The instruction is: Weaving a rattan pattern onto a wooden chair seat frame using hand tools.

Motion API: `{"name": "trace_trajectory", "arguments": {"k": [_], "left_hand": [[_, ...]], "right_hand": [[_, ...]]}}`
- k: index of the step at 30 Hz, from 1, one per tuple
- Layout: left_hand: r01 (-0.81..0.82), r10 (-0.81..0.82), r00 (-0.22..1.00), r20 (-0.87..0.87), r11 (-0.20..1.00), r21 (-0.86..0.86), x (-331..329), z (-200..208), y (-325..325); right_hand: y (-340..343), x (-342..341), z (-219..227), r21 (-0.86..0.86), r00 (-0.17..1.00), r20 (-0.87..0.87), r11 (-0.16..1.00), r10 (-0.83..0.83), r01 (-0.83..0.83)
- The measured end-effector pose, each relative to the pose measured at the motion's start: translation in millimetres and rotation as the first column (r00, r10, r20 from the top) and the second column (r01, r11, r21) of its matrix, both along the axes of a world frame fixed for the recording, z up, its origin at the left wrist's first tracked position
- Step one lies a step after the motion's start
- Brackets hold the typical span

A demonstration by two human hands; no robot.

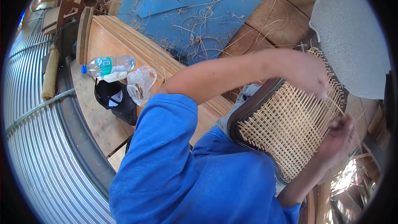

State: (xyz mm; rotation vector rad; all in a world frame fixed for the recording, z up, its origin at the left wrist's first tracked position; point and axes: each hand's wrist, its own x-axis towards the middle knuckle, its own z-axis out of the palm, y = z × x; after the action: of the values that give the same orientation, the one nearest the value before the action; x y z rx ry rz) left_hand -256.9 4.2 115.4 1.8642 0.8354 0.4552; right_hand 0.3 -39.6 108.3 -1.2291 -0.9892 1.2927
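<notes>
A dark-framed panel of woven cane (286,120) lies tilted across my lap, its open lattice filling the frame. The weave is looser toward the far right, where long cane strands (333,104) run between my hands. My left hand (309,74) reaches across from the left and rests over the panel's upper right part. Its fingers are bent down and pressed together at the weave; what they hold is hidden. At the right edge of the panel, my right hand (338,135) is closed, with a thin strand pinched at its fingertips.
Loose cane strands and scraps litter a blue sheet (166,29) ahead. To the left, a water bottle (112,65), a clear plastic bag (141,84) and a black cap (116,99) rest by stacked wooden boards (124,33). A whitish panel (348,37) stands at upper right; corrugated metal (45,149) borders the left.
</notes>
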Motion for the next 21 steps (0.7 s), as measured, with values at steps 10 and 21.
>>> {"name": "trace_trajectory", "arguments": {"k": [10, 21], "left_hand": [[-0.423, 0.334, 0.853, -0.402, 0.893, -0.156, -111.5, -9.7, -23.8], [-0.368, 0.465, 0.578, -0.671, 0.882, 0.293, -175.5, -46.6, -34.8]], "right_hand": [[-18.8, 248.1, -2.9, -0.042, 0.821, 0.218, 0.836, -0.527, 0.548], [-90.9, 307.6, -106.9, -0.217, 0.821, -0.034, 0.806, -0.571, 0.551]]}}
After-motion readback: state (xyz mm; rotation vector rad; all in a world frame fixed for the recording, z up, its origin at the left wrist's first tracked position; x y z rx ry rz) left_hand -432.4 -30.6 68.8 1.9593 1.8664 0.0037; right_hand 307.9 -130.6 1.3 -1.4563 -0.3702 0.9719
